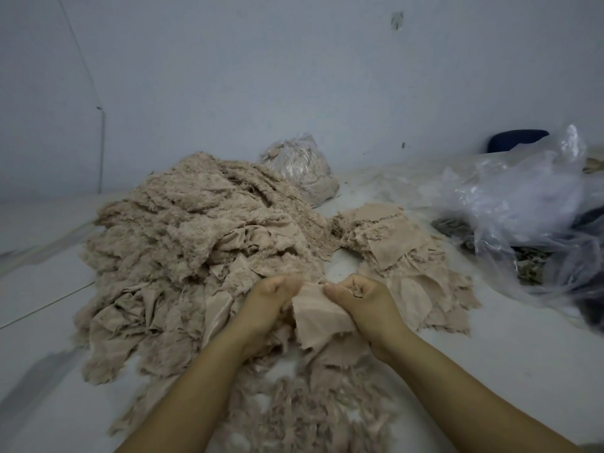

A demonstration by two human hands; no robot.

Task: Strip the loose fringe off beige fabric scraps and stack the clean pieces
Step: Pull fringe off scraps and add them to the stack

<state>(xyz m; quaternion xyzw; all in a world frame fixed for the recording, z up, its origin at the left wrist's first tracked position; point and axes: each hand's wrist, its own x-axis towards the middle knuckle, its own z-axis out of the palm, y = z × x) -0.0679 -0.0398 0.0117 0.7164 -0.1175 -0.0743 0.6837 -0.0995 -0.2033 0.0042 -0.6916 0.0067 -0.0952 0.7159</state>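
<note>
Both hands curled tight on one beige scrap, held up near centre just above the floor. Left hand pinches the scrap's top-left edge; right hand grips the top-right edge w/ a tuft of fringe poking out of the fist. Cloth hangs slack btwn & below them.

Step, as I read it: stripping fringe off this piece, mid-pull. Next move prob. needs one hand to anchor the cloth while the other drags loose threads off along the edge, then turn the piece to a fresh edge. Can't tell how much fringe is left on it; the edges are blurred.

Near, under the forearms: stripped fringe litter on the white floor. Just right & a bit far: flat stack of clean pieces, where this scrap should go. Left: big heap of unstripped scraps, so lots still to do. Far: clear bag stuffed w/ beige material by the wall. Far right: crumpled plastic bags.

Nothing blocks the route to the stack; the litter could snag on clean cloth.
</note>
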